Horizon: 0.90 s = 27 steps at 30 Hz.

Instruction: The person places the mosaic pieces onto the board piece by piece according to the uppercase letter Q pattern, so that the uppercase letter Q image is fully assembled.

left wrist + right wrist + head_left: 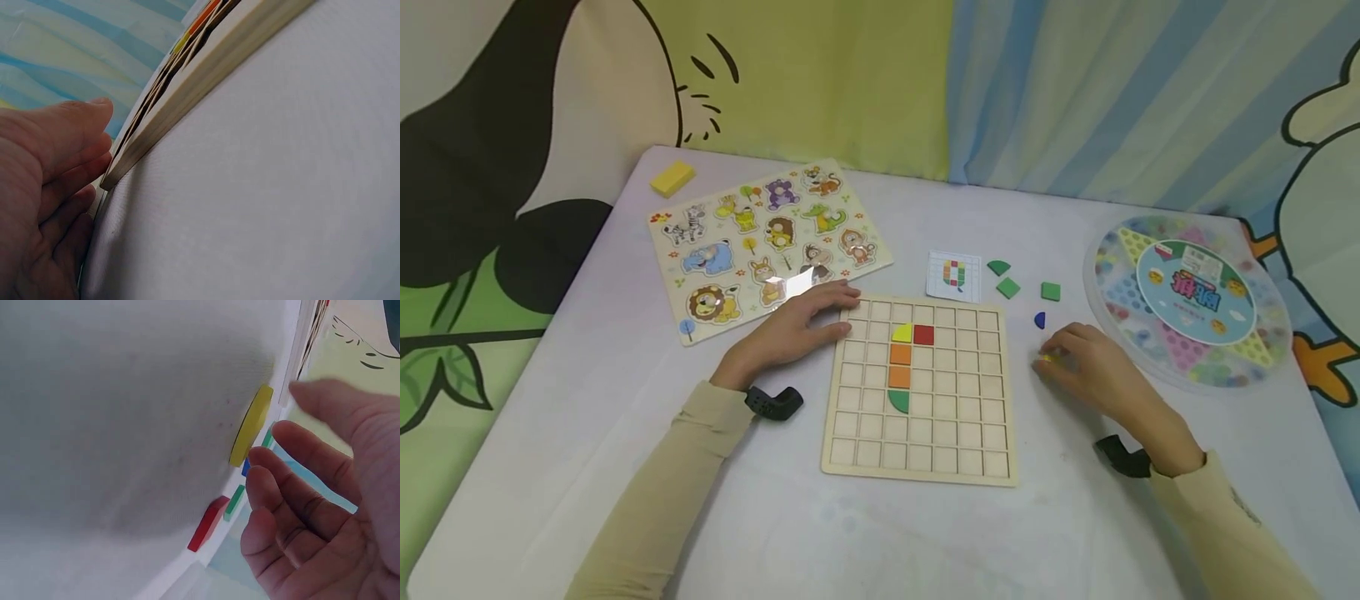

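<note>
My left hand (801, 329) rests at the upper left corner of a wooden grid board (958, 433), fingers loosely extended along its edge. On the board lie a yellow quarter-round piece (902, 333), a red square (923, 335), an orange square (900, 354) with another below it, and a green quarter-round (898, 401). My right hand (1086, 367) is right of the board, over a yellow piece (252, 425) on the table. Its fingertips are right by that piece, thumb apart from the fingers. A red piece (209, 524) lies near it, hidden by the hand in the head view.
Beyond the right hand are a blue piece (1040, 320) and several green pieces (1008, 287). A pattern card (953, 276) lies behind the board. An animal puzzle (752, 275) and yellow block (673, 178) sit at the back left, a round game case (1195, 292) at the right.
</note>
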{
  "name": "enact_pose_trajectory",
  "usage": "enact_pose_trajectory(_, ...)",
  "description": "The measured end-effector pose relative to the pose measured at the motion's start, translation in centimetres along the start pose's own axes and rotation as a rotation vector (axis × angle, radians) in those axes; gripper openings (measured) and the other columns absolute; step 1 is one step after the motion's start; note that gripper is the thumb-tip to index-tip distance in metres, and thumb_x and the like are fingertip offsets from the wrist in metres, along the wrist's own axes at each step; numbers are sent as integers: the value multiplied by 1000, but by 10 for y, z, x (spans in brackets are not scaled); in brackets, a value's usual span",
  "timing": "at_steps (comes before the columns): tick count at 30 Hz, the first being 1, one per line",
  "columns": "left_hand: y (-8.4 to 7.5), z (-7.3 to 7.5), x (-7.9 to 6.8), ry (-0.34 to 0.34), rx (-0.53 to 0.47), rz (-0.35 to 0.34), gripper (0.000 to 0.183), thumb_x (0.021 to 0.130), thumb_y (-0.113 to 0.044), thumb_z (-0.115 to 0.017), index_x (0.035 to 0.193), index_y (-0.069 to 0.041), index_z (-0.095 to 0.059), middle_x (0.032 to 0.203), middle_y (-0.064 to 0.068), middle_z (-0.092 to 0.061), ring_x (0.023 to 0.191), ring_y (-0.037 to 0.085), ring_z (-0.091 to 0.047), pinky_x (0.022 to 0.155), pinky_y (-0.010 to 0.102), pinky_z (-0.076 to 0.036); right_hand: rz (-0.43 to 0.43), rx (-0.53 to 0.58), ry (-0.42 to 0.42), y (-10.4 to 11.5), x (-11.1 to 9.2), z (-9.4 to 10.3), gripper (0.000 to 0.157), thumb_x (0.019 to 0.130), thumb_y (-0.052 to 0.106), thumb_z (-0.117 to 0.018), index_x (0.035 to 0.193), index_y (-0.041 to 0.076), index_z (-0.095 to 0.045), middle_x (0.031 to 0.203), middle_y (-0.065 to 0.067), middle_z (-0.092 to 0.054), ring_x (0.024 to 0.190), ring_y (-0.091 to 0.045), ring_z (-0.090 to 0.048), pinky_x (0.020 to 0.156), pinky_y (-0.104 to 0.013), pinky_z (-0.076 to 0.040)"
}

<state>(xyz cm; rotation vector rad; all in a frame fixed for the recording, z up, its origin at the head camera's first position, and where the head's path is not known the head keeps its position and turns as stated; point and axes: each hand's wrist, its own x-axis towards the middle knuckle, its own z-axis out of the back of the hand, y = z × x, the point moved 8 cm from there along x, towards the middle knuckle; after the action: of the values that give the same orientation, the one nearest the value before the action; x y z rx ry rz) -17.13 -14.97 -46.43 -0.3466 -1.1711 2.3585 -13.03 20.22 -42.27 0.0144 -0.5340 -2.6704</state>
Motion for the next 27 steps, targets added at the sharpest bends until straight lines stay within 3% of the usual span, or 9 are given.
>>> enact_pose_trajectory(4,0,2,-1,-6,-5,-5,41,96,-32,-62,134,-18,-58,151,-6,-44,148,14,-25,121,42,-21,-59,-22,30,-3,-5,1,24,78,14,-82,95,3,-71,97,-11,-63,87,-27,-59,76,-45,-52)
enact_pose_trajectory(11,0,1,-1,-5,-15,-3,40,97,-31,-62,134,-17,-58,151,-4,-44,148,17,-24,121,44,-20,-170,12,147,-8,-5,-5,28,83,16,-77,105,0,-68,100,-12,-63,86,-25,-58,78,-44,-52)
enact_pose_trajectory(27,0,0,0,0,-1,-13,41,97,-31,-61,134,-16,-58,150,-4,-44,148,17,-24,122,43,-20,-97,79,139,-1,-1,-6,28,86,-1,-69,113,-1,-63,107,-12,-62,91,-26,-61,79,-44,-55)
